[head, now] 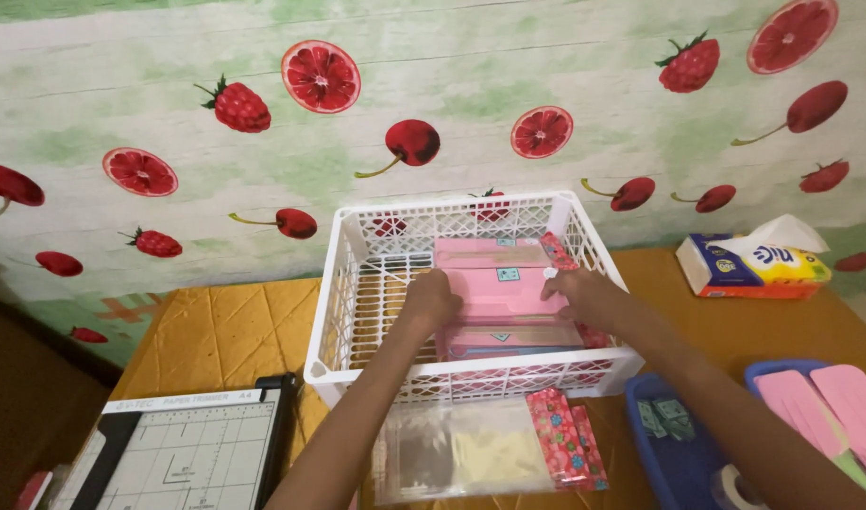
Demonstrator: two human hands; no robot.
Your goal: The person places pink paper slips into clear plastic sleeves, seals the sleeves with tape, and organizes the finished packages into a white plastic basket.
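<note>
- Hands first: the left hand [430,298] lies curled on the left edge of the pink packets [497,283], fingers bent over the top one; whether it pinches that packet or only rests on it I cannot tell from where I stand.
- Right hand [577,293] is on the stack's right edge, fingers half closed, touching the top packet beside a red floral strip [558,253]; a firm grip is not plain to see.
- Pink packets sit stacked inside the white basket [357,283], toward its right half, and the basket stands near the middle of the desk [225,331], close to the back edge.
- Judging by looks, the packets are thin, light and flat, likely paper in glossy wrap, so they would bend and could slide off one another.
- Holding them at both short edges, as the hands lie now, looks the steadiest way; a single corner pinch would probably let the stack fan out.
- Nearby: a clear sleeve [461,458] with red floral packs [565,439] at the front edge, a paper trimmer [187,453] at the front left corner, a tissue pack [749,264] at the back right, blue trays [679,453] at the front right.
</note>
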